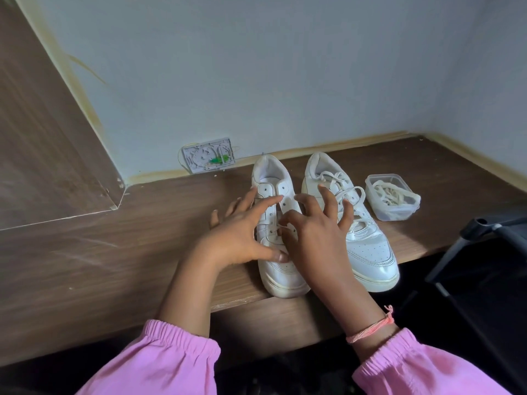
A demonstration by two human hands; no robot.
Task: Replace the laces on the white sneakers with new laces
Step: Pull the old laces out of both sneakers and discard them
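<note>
The white sneakers sit side by side at the centre of the frame, toes toward the near edge of the wooden desk. The left sneaker has bare upper eyelets; only a thin lace crosses its lowest holes. The left hand lies spread over that shoe's side, thumb pressing on the toe area, fingers straight and grasping nothing. The right hand seems to pinch the lace near the lower eyelets while its other fingers fan out, though the pinch is partly hidden.

Risks, as I judge them: the toe overhangs the desk edge, so a firm tug could slide the shoe off; a pull at an angle could snag the lace in a small eyelet or fray its tip.

Both shoes are smooth, slightly glossy leather-like material with stitched panels and thick rubbery soles. The right sneaker, right of centre, keeps a full flat woven lace, loosely looped. At the right of the frame a clear, rounded plastic tub holds a soft cream tangle of laces.
</note>
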